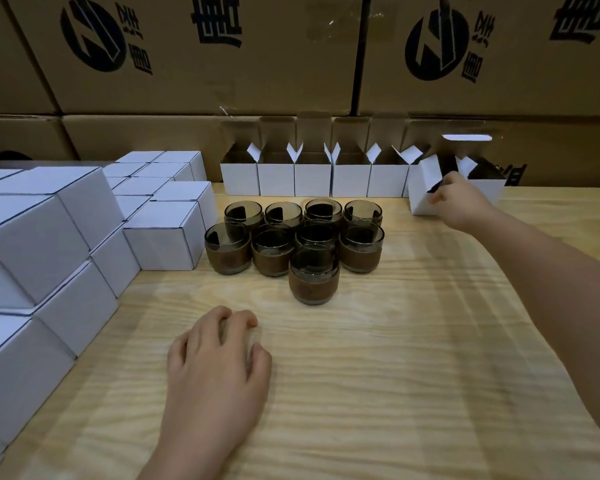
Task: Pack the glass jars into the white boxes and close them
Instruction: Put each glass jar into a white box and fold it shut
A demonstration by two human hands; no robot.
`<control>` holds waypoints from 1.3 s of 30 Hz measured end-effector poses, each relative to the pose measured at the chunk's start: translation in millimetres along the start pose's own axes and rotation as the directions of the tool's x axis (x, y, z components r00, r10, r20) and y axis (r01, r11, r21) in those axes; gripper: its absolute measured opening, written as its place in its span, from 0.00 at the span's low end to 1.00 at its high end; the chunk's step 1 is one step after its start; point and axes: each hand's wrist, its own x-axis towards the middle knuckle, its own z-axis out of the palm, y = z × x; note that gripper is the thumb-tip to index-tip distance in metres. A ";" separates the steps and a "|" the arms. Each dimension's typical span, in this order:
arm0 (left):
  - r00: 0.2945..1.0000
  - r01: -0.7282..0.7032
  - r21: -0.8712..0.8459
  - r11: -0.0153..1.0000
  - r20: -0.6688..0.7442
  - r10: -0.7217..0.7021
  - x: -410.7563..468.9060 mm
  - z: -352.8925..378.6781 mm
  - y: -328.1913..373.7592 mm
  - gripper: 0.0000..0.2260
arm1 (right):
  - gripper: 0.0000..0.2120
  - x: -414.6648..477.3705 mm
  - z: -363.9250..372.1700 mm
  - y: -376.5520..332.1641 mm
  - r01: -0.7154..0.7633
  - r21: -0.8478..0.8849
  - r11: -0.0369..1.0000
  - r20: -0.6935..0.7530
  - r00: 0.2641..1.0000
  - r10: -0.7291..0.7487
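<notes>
Tabletop: two hands, roughly ten jars

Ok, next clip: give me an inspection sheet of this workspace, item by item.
Surface: light wooden table.
Job's things: glass jars with brown sleeves clustered at centre; open white boxes in a row behind them; closed white boxes stacked at left; one tilted white box at right.
Clutter: dark object behind the rightmost boxes, too unclear to name.
Grippers: left hand rests on the table, holding nothing; right hand grips the tilted white box at its open top.
Cables: nothing seen.
Surroundings: brown cartons with dark print stacked behind the table.
</notes>
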 end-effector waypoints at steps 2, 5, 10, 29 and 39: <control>1.000 0.001 -0.017 1.000 -0.003 -0.001 -0.5 0.3 -0.4 0.15 | 0.13 -7.3 0.3 -1.3 0.020 -0.035 0.999 0.000 1.000 -0.020; 1.000 0.001 -0.026 1.000 -0.014 -0.001 -1.0 1.6 -1.6 0.15 | 0.13 -21.0 -1.9 -6.1 0.062 -0.038 0.997 -0.065 0.996 -0.064; 1.000 -0.008 -0.038 0.999 -0.030 0.007 0.0 3.8 -3.7 0.15 | 0.12 -53.9 -20.9 -19.5 0.051 0.064 0.997 -0.246 0.969 -0.034; 0.983 -0.033 -0.468 0.883 0.143 0.113 5.8 -13.2 2.2 0.45 | 0.08 -284.8 -29.5 -148.9 0.443 -0.147 0.884 -0.254 0.847 -0.467; 0.962 -0.074 -0.827 0.557 0.087 0.257 8.7 -13.7 -3.5 0.24 | 0.11 -300.2 6.2 -151.8 0.734 -0.066 0.676 -0.339 0.620 -0.707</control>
